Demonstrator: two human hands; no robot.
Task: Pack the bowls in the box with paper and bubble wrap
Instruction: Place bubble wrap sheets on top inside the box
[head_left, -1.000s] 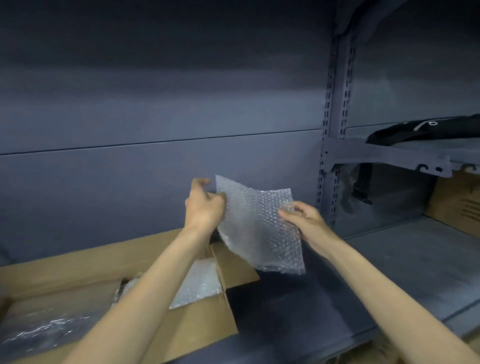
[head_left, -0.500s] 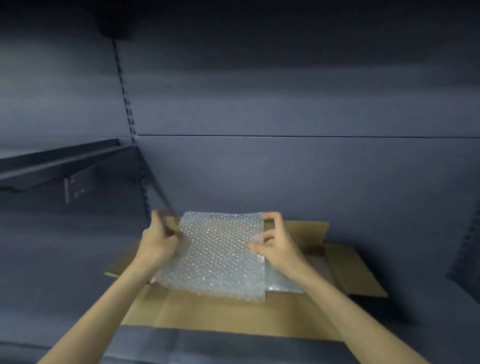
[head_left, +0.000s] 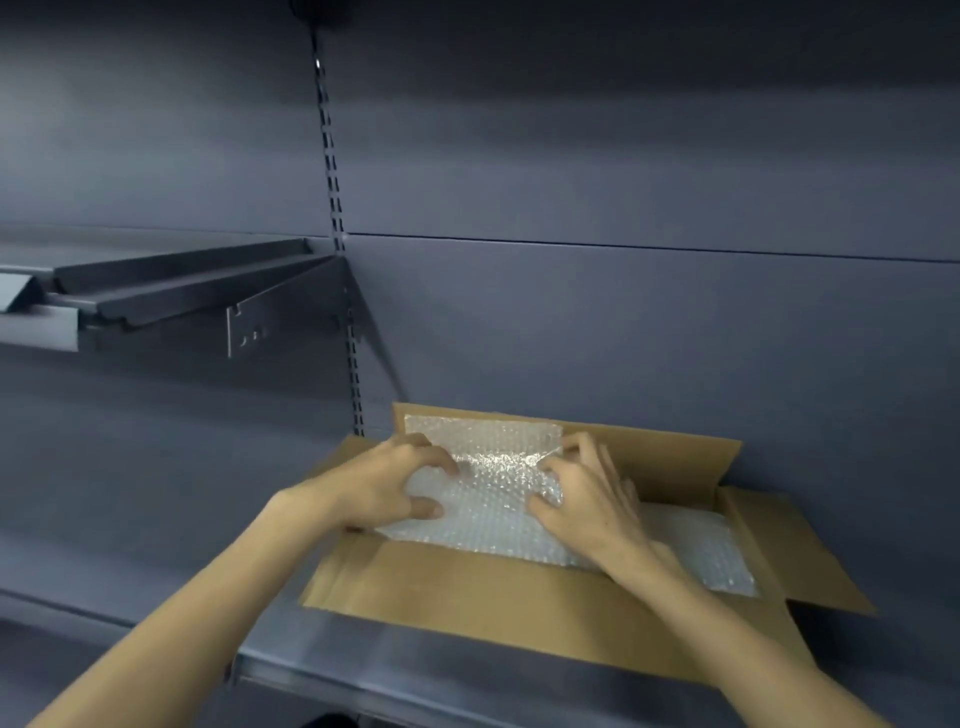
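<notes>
Since half a second ago the bubble wrap sheet (head_left: 488, 499) has gone from held up above the box (head_left: 519, 587) to down inside it, both hands lowered with it. Left hand (head_left: 387, 493) grip: fingers curled over the sheet's left edge, thumb pressed on top, grasping the wrap. Right hand (head_left: 587, 493) grip: fingers bent and clawed onto the sheet's right edge, thumb underneath side not clear, grasping the wrap too. Between the two grips the sheet is creased and shiny, its far part standing up against the box's back wall, its near part lying flat toward the person. Right of the right grip, a second bubble wrap piece (head_left: 696, 551) lies flat on the box floor, partly under the right wrist. Box is cardboard, open, flaps spread: back flap upright behind the grips, right flap (head_left: 810, 561) folded outward, near flap flat toward the person. Box sits on a grey metal shelf (head_left: 415, 675). Left of and above the left grip, a bracketed upper shelf (head_left: 171, 291) hangs from a slotted upright (head_left: 335, 208). No bowls in view.
</notes>
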